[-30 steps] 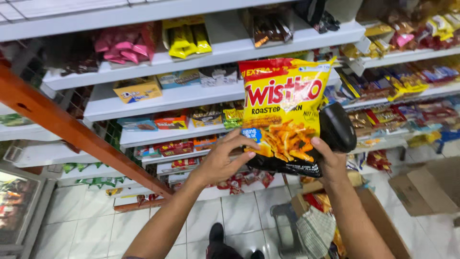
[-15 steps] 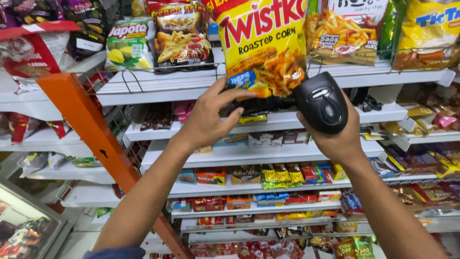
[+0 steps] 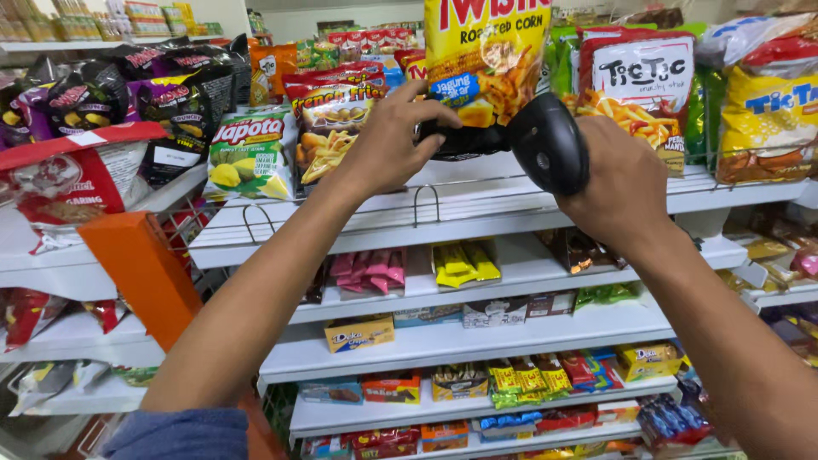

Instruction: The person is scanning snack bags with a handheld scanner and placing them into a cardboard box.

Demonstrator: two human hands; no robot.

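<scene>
Both hands' fingers (image 3: 423, 108) around yellow snack bag (image 3: 486, 51)

L hand (image 3: 388, 145) gripping yellow snack bag (image 3: 486, 51), R hand (image 3: 613, 183) w/ black scanner (image 3: 550, 140)

White shelves (image 3: 477, 336) carry the goods in several levels. On the top shelf (image 3: 358, 223), snack bags stand side by side: a green chip bag (image 3: 250, 156) at the left, a red fries bag (image 3: 328, 119) next to it, a white and red stick snack bag (image 3: 643, 94) further right, and a yellow bag (image 3: 763, 128) at the far right. One level lower lie pink packets (image 3: 371, 271) and yellow packets (image 3: 460, 261). Lower again stands a yellow box (image 3: 358, 332). The bottom levels hold many small colourful packs (image 3: 528, 379).
</scene>
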